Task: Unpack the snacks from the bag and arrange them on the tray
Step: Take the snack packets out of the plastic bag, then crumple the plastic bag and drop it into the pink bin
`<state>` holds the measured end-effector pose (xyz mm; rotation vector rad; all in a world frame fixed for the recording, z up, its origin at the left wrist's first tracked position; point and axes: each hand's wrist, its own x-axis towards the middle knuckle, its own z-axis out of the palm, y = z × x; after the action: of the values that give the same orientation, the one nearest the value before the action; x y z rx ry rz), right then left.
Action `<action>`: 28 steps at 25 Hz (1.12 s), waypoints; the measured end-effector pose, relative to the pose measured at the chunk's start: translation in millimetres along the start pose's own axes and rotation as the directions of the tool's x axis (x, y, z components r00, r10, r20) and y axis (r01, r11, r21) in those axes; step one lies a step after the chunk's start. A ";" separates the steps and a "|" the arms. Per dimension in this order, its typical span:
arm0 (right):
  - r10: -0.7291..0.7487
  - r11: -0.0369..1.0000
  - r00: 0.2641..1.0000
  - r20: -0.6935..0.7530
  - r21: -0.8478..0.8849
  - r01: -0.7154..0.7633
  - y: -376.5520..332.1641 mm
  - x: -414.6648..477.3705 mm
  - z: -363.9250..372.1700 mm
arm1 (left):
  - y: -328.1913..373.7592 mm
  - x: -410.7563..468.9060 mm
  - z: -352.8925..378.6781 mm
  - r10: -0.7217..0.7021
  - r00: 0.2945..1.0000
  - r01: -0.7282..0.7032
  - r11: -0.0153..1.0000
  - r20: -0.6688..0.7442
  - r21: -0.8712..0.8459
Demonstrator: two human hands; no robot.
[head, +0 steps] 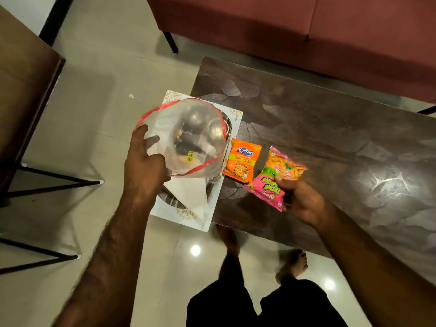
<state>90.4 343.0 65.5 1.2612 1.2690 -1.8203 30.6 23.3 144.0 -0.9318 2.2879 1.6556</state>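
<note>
I am holding the clear bag open by its red-edged rim with my left hand, that grip pinching the near side of the mouth between thumb and fingers, so the bag is hanging above the tray. My right hand is pinching the pink packet by its lower corner, thumb on top, fingers curled beneath. The packet is hovering low over the dark surface, just right of the orange packet, which is lying flat beside the tray and not on it.

The tray is overhanging the surface's left end, and the bag is covering most of it (I cannot tell how much room is free underneath). More items, some rounded and shiny, are showing through the plastic, so unpacking is not finished.

To do this well, I am thinking the pink packet needs setting down flat, clear of the orange one, and the bag should be moved aside before either packet goes onto the tray. Pressing the tray's overhanging side could tip it.
</note>
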 end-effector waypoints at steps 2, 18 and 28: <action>0.074 0.995 0.994 -0.078 -0.064 -0.079 22.0 20.2 7.4 | -1.6 -0.1 -2.6 -0.002 1.000 0.002 1.000 -0.003 0.025; -0.042 0.938 0.991 -0.128 -0.346 -0.005 71.9 89.1 64.6 | -19.8 -3.7 -9.8 0.070 0.997 -0.068 0.995 0.027 -0.073; -0.225 0.963 0.974 -0.030 -0.162 0.217 -9.5 -16.3 53.1 | 14.5 -20.7 -5.7 -0.065 0.991 0.114 0.855 0.114 -0.505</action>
<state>69.0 296.7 89.4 1.1193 1.6030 -1.8066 40.0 28.9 167.6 -1.0061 1.7324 2.2634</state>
